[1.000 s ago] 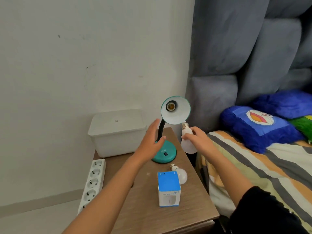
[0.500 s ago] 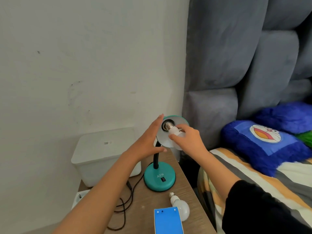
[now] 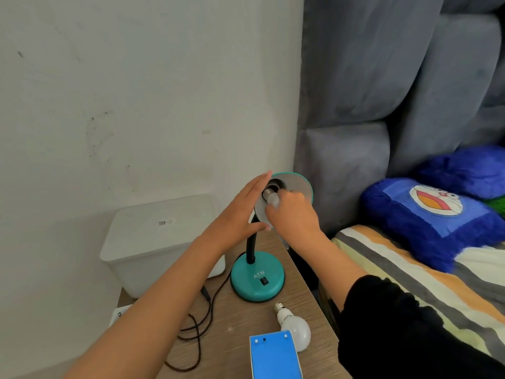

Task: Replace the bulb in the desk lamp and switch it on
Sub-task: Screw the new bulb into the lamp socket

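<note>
A teal desk lamp stands on the wooden bedside table (image 3: 240, 329), with a round base (image 3: 257, 277) carrying a black switch (image 3: 263, 281). Its shade (image 3: 297, 187) faces me. My right hand (image 3: 292, 214) grips a white bulb (image 3: 273, 199) whose metal screw base sits at the socket (image 3: 273, 186) inside the shade. My left hand (image 3: 240, 212) rests flat against the shade's left rim, fingers straight. Another white bulb (image 3: 295, 330) lies on the table near a blue and white box (image 3: 274, 356).
A white plastic box (image 3: 153, 242) stands against the wall behind the lamp. A black cord (image 3: 196, 324) loops over the table's left side. A bed with a striped cover (image 3: 410, 269) and a blue cushion (image 3: 431, 217) lies to the right.
My right hand carried the bulb from beside the lamp up into the shade and against the socket. My left hand rose from the lamp's neck to the shade's rim. My view moved closer.
</note>
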